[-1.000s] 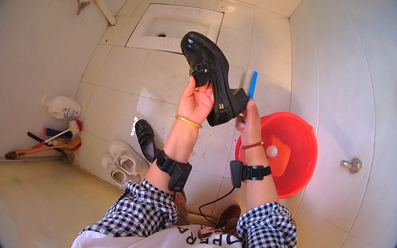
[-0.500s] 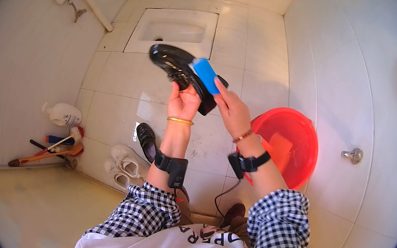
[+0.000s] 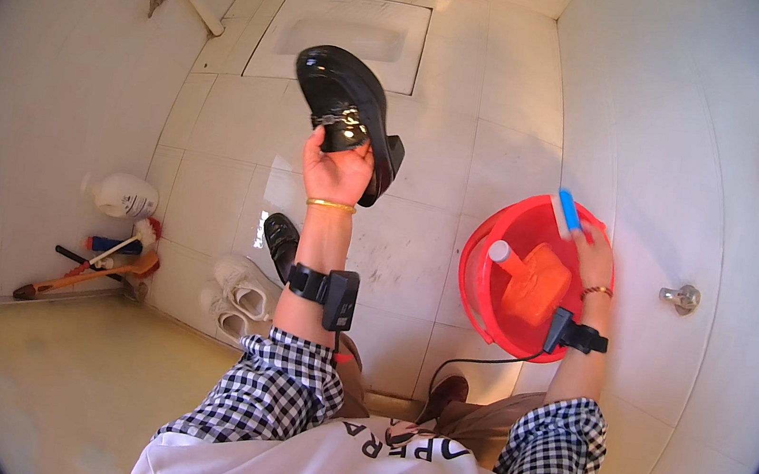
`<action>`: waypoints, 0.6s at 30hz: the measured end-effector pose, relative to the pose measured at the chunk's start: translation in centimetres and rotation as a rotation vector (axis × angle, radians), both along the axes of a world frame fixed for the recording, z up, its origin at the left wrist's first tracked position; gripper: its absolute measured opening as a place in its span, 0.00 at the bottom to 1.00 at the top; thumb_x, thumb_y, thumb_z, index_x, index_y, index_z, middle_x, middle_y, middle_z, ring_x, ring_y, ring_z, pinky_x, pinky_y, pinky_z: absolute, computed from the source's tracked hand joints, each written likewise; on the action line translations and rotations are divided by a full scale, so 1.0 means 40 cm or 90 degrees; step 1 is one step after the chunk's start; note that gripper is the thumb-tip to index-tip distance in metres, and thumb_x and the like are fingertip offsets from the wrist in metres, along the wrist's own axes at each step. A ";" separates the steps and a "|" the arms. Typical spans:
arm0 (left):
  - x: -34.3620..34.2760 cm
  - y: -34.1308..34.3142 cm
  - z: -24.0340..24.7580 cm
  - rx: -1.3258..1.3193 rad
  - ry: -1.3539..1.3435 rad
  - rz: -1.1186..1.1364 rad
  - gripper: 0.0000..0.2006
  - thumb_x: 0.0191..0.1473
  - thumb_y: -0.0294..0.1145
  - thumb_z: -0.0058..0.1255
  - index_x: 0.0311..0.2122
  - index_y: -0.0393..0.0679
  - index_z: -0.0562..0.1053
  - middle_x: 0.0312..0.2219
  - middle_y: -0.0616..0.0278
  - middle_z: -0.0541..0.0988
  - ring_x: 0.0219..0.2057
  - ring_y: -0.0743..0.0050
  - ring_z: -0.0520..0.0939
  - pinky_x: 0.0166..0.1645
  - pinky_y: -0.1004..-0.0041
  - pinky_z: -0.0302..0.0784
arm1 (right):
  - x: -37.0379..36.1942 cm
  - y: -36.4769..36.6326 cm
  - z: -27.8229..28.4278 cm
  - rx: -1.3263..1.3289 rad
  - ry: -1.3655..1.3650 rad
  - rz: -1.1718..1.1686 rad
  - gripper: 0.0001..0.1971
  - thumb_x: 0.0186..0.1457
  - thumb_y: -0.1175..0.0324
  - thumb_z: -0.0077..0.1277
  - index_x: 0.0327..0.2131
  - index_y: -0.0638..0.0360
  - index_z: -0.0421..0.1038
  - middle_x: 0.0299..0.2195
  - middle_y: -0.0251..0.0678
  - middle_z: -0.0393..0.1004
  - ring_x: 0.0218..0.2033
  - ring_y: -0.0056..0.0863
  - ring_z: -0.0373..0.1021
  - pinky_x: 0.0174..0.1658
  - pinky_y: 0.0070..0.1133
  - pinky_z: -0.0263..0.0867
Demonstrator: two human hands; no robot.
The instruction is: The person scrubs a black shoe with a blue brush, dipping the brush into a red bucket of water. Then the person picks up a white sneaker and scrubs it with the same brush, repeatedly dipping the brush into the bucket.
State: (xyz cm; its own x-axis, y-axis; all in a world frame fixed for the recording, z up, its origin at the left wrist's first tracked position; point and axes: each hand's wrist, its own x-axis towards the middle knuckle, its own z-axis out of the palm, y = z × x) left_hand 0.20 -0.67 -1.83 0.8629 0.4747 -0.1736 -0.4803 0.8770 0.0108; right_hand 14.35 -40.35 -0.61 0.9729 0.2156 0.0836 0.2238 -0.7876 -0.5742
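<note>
With right hand (image 3: 594,254), now holding blue brush (image 3: 569,210) off black shoe (image 3: 344,87), near far rim of red bucket (image 3: 515,224), interrupting the brushing; with left hand (image 3: 337,174), still gripping the shoe.

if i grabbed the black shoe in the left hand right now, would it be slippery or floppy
The black shoe would probably feel slippery, given its glossy upper. It's likely fairly stiff, as it isn't sagging in the left hand.
</note>
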 end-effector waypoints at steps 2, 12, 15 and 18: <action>0.012 -0.022 -0.009 -0.009 0.045 -0.010 0.17 0.52 0.44 0.46 0.45 0.48 0.70 0.43 0.62 0.75 0.44 0.62 0.74 0.49 0.64 0.67 | -0.001 -0.073 -0.042 -0.058 0.180 -0.069 0.19 0.50 0.63 0.49 0.47 0.54 0.66 0.31 0.44 0.75 0.32 0.35 0.72 0.36 0.29 0.67; 0.062 -0.154 -0.025 0.439 0.260 -0.042 0.17 0.55 0.37 0.47 0.46 0.38 0.70 0.42 0.63 0.74 0.43 0.76 0.72 0.50 0.76 0.64 | -0.003 -0.023 -0.090 -0.453 0.166 0.033 0.15 0.49 0.63 0.48 0.42 0.55 0.71 0.35 0.48 0.74 0.39 0.46 0.70 0.41 0.35 0.65; 0.057 -0.190 -0.020 0.540 0.372 0.048 0.15 0.51 0.37 0.54 0.38 0.35 0.75 0.33 0.67 0.77 0.36 0.86 0.71 0.43 0.83 0.64 | -0.014 0.001 0.081 -0.304 0.113 -0.066 0.15 0.48 0.62 0.49 0.40 0.55 0.73 0.34 0.47 0.74 0.38 0.44 0.71 0.41 0.34 0.66; 0.050 -0.205 -0.023 0.730 0.490 -0.024 0.15 0.52 0.38 0.53 0.36 0.34 0.75 0.29 0.66 0.77 0.32 0.86 0.71 0.40 0.82 0.67 | -0.027 0.114 0.224 -0.152 0.056 0.022 0.16 0.48 0.64 0.51 0.42 0.54 0.71 0.34 0.45 0.75 0.36 0.43 0.71 0.40 0.31 0.67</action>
